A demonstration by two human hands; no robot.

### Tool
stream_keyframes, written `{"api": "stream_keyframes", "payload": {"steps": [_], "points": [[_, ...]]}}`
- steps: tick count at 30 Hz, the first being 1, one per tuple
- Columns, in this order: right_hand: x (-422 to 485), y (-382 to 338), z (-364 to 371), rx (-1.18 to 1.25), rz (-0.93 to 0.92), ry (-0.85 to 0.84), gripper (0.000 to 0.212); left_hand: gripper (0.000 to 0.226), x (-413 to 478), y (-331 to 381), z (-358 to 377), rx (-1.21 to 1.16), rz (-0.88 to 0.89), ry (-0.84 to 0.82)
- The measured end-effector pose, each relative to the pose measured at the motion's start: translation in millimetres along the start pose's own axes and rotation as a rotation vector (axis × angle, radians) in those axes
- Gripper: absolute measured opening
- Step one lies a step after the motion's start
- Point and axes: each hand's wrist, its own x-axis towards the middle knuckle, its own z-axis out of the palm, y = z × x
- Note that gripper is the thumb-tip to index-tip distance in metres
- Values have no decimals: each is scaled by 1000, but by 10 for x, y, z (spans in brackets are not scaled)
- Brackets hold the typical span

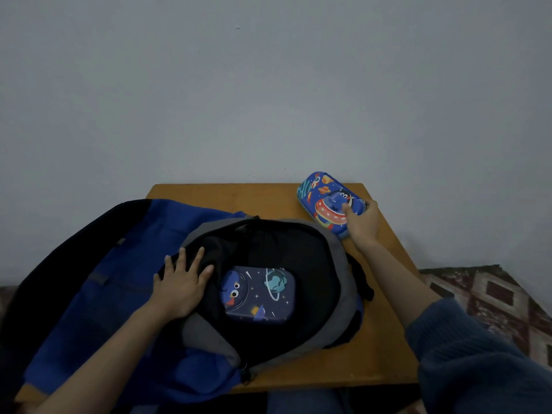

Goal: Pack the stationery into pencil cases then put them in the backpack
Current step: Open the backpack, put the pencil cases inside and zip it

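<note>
Plain grey wall, small orange-brown wooden table [268, 198], soft blue-and-black fabric backpack [104, 294] lying across it, mouth open. Inside the backpack: dark pencil case [260, 294], rounded rectangle, smooth printed shell. Beyond the backpack's far-right rim, on the table corner: bright pencil case [325, 201], glossy, domed, looks rigid. Right hand [363, 222] grasps its near end, thumb on top. Left hand [179, 282] lies flat, fingers spread, pressing the backpack's left lip. Risks: end-only grasp on a slick shell, so it may pivot or slip; limp lip may sag shut if released; case may snag the grey rim.
</note>
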Motion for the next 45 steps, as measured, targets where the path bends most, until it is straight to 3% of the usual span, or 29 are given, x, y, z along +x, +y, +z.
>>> {"api": "stream_keyframes", "payload": {"steps": [3, 7, 9, 12, 15, 17, 19, 23, 31, 39, 45], "points": [[-11, -36, -99, 125, 84, 71, 39, 54, 24, -22, -10, -30, -9, -20], [118, -113, -333, 295, 132, 15, 25, 62, 25, -82, -59, -113, 1, -55], [153, -138, -439, 308, 118, -68, 22, 67, -29, -31, -133, -127, 5, -66], [40, -227, -547, 263, 156, -279, 25, 52, -138, 79, -226, -237, -3, -31], [-129, -320, -551, 147, 188, -491, 26, 53, -162, 33, -261, -317, -7, 10], [-171, -331, -484, 86, 193, -542, 34, 54, -184, 25, -271, -320, -6, 32], [-247, -389, -392, 55, 187, -540, 39, 54, -203, 49, -284, -337, 8, 70], [-375, -533, -131, 62, 153, -522, 22, 50, -185, 64, -343, -324, 61, 108], [-541, -555, 347, 45, 44, -388, 40, 50, -201, 120, -386, -448, 82, 207], [-838, -676, 824, 52, -33, -358, 32, 50, -193, 194, -428, -501, 151, 261], [-954, -660, 887, -408, -291, -384, 29, 49, -121, 88, -370, -477, 148, 239]]}}
